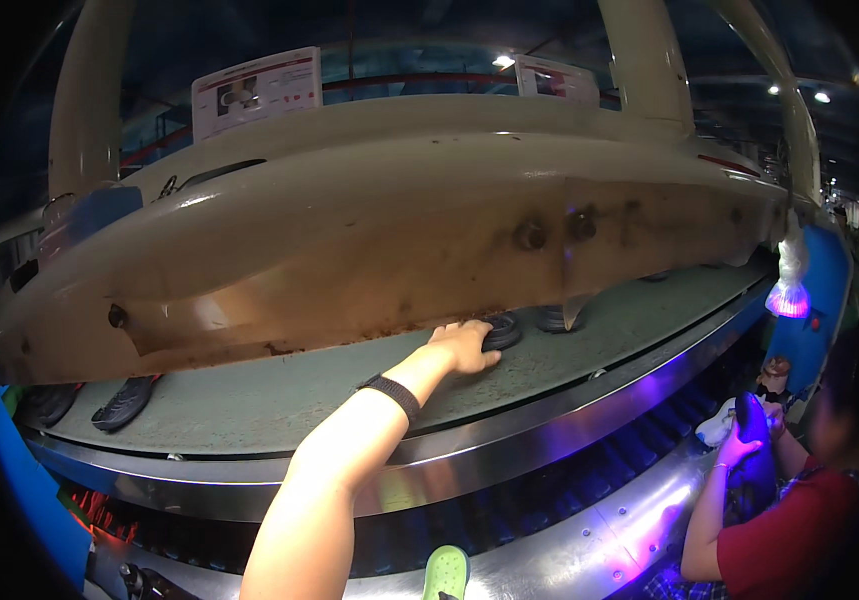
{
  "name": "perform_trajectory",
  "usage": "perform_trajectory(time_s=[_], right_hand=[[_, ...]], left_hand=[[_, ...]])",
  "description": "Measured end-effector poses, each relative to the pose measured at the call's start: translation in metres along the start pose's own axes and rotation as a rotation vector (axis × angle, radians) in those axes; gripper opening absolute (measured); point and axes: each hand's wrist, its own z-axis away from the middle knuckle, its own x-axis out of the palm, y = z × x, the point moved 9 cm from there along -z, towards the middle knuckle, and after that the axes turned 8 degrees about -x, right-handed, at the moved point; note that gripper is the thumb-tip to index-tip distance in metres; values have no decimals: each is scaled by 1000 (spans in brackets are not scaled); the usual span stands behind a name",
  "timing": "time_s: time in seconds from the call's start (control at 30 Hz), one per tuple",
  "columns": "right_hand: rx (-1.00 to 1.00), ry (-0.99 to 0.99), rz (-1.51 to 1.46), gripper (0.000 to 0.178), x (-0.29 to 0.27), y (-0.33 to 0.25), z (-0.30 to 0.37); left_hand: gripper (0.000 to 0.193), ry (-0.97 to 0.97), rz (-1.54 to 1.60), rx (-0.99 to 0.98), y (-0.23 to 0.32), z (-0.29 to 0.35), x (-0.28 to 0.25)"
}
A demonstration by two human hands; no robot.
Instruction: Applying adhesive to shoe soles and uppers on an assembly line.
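My left hand (463,346) reaches under the lower edge of a brownish curtain (389,270). Its thumb and fingers close around the near end of a dark shoe sole (503,332) lying on the green conveyor belt (249,405). The curtain covers the sole's far part. Just to its right, another dark sole (555,319) pokes out. Along the bottom edge stands a light green perforated clog (446,572), its lower end cut off by the frame. My right hand does not show.
More black shoe pieces (125,404) lie at the belt's left end. A metal rail (429,480) borders the belt, with a dark roller track (509,515) below. At lower right a co-worker in a red top (789,530) holds a shoe under a purple-lit lamp (787,298).
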Motion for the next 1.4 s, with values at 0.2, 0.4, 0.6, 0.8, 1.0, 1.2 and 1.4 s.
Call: perform_trajectory(time_s=[0.2,0.4,0.6,0.8,1.0,1.2,1.4], right_hand=[[40,35,-12,20,6,-8,8],[-165,-10,94,17,6,-16,1],[-397,-35,65,23,-1,-25,-4],[-581,-52,145,25,24,-50,16],[-594,36,171,25,10,-59,34],[-603,-270,120,24,76,-71,47],[-452,-553,478,22,155,-14,47]], left_hand=[[36,376,-331,321,-34,48,-15],[35,554,-22,474,-99,207,-65],[31,1310,1254,129,-203,382,10],[66,105,2096,8,-164,353,113],[108,-430,2734,316,-112,433,190],[104,-684,2146,-157,-103,451,301],[110,-320,2659,-81,-109,437,260]])
